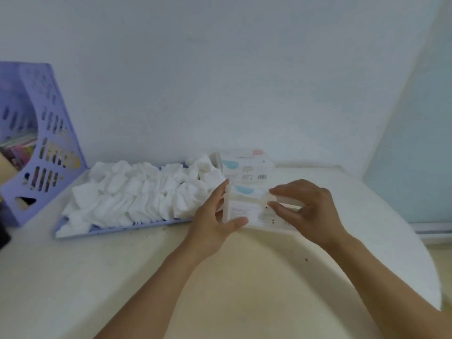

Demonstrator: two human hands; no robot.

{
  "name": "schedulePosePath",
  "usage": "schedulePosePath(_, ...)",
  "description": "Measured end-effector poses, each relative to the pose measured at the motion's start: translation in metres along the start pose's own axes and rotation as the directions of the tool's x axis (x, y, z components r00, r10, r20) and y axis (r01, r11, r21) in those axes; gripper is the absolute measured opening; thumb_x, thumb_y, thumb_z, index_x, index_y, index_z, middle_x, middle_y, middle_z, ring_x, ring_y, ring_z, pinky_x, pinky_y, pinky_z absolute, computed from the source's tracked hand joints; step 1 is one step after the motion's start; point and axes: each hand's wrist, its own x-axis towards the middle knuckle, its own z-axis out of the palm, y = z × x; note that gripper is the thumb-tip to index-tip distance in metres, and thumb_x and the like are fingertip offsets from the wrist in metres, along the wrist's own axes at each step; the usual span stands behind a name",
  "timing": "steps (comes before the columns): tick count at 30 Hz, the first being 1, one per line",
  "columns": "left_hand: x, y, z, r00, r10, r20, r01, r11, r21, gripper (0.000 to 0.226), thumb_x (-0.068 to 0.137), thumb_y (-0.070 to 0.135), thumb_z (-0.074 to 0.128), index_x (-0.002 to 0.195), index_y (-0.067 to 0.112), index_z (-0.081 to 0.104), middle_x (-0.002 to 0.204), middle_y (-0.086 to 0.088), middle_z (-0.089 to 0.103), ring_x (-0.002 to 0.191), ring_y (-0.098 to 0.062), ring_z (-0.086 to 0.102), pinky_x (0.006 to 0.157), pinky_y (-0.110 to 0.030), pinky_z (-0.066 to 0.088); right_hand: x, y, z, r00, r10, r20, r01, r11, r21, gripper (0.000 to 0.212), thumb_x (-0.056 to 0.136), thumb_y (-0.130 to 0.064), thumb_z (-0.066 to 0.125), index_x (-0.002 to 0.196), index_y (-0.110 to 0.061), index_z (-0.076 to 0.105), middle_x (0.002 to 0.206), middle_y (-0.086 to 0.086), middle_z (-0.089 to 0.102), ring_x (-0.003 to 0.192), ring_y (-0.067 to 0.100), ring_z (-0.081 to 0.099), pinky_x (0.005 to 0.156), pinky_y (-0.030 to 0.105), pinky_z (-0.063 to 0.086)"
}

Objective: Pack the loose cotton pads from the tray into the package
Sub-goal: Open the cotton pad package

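A heap of loose white cotton pads (pixel 137 194) fills a lilac tray (pixel 102 230) on the cream table. Right of the tray lies a white package (pixel 247 204) with a pale blue blob printed on it. My left hand (pixel 215 216) grips the package's left end, thumb in front and fingers behind. My right hand (pixel 303 206) is at the package's right end, its thumb and fingers pinching a small white piece there, either a flap or a pad; blur hides which. A second white package (pixel 247 165) stands behind, against the wall.
A lilac perforated file holder (pixel 41 143) with colourful papers stands at the far left against the wall. A dark object (pixel 3 228) sits at the left frame edge. The round cream table (pixel 244 277) curves away on the right, floor beyond.
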Motion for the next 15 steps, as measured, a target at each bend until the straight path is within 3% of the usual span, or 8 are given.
schedulePosePath(4, -0.008, -0.006, 0.004, 0.995, 0.1, 0.006, -0.1, 0.981, 0.163, 0.094, 0.08, 0.024, 0.086, 0.143, 0.064, 0.029, 0.145, 0.034, 0.043, 0.13, 0.018, 0.041, 0.106, -0.015, 0.044, 0.023, -0.009, -0.021, 0.967, 0.245, 0.076, -0.255, 0.95, 0.178, 0.02, 0.075, -0.023, 0.089, 0.093, -0.022, 0.081, 0.089, -0.013, 0.077, 0.083, 0.003, 0.071, 0.08, 0.02, 0.056)
schedulePosePath(6, -0.006, -0.009, 0.004, 0.985, 0.173, 0.023, -0.173, 0.951, 0.256, 0.074, 0.08, 0.022, 0.086, 0.124, 0.066, 0.047, 0.143, 0.025, 0.05, 0.127, 0.01, 0.049, 0.105, -0.019, 0.047, 0.042, -0.002, -0.024, 0.942, 0.326, -0.082, -0.303, 0.929, 0.215, 0.019, 0.074, -0.025, 0.089, 0.091, -0.021, 0.08, 0.085, -0.009, 0.076, 0.076, 0.003, 0.07, 0.071, 0.017, 0.054)
schedulePosePath(8, -0.006, -0.011, 0.006, 0.975, 0.211, 0.065, -0.221, 0.927, 0.303, 0.049, 0.08, 0.018, 0.086, 0.107, 0.051, 0.063, 0.141, 0.016, 0.054, 0.122, 0.001, 0.057, 0.104, -0.029, 0.051, 0.052, 0.014, -0.02, 0.825, 0.456, -0.335, -0.395, 0.888, 0.235, 0.029, 0.074, -0.034, 0.087, 0.098, -0.023, 0.077, 0.095, -0.007, 0.074, 0.084, 0.006, 0.068, 0.079, 0.021, 0.053)
schedulePosePath(10, -0.008, -0.011, 0.007, 0.972, 0.218, 0.089, -0.235, 0.924, 0.301, 0.029, 0.081, 0.016, 0.084, 0.098, 0.033, 0.069, 0.141, 0.021, 0.052, 0.118, 0.003, 0.058, 0.101, -0.025, 0.052, 0.048, 0.033, -0.014, 0.654, 0.604, -0.456, -0.528, 0.796, 0.297, 0.045, 0.078, -0.041, 0.082, 0.116, -0.021, 0.068, 0.115, -0.007, 0.066, 0.106, 0.011, 0.063, 0.099, 0.034, 0.051)
schedulePosePath(12, -0.012, -0.007, 0.009, 0.969, 0.223, 0.107, -0.245, 0.93, 0.275, 0.024, 0.083, 0.016, 0.083, 0.096, 0.032, 0.071, 0.143, 0.025, 0.05, 0.118, 0.006, 0.058, 0.098, -0.018, 0.051, 0.033, 0.046, -0.02, 0.56, 0.791, -0.246, -0.723, 0.611, 0.322, 0.068, 0.081, -0.046, 0.08, 0.137, -0.019, 0.052, 0.133, 0.001, 0.055, 0.122, 0.021, 0.056, 0.103, 0.042, 0.049)
schedulePosePath(14, -0.013, -0.003, 0.008, 0.97, 0.217, 0.108, -0.237, 0.942, 0.237, 0.041, 0.086, 0.013, 0.079, 0.101, 0.05, 0.068, 0.142, 0.017, 0.055, 0.12, 0.004, 0.058, 0.101, -0.017, 0.049, 0.017, 0.055, -0.027, 0.485, 0.871, 0.07, -0.862, 0.464, 0.202, 0.078, 0.082, -0.044, 0.08, 0.146, -0.026, 0.04, 0.135, 0.004, 0.051, 0.115, 0.027, 0.06, 0.086, 0.042, 0.057)
schedulePosePath(15, -0.014, -0.002, 0.008, 0.971, 0.216, 0.106, -0.235, 0.944, 0.229, 0.054, 0.088, 0.011, 0.077, 0.104, 0.06, 0.064, 0.14, 0.012, 0.058, 0.121, 0.002, 0.059, 0.102, -0.017, 0.048, 0.008, 0.056, -0.031, 0.446, 0.873, 0.198, -0.894, 0.427, 0.133, 0.071, 0.084, -0.04, 0.079, 0.144, -0.029, 0.043, 0.129, 0.004, 0.055, 0.105, 0.027, 0.064, 0.077, 0.04, 0.058)
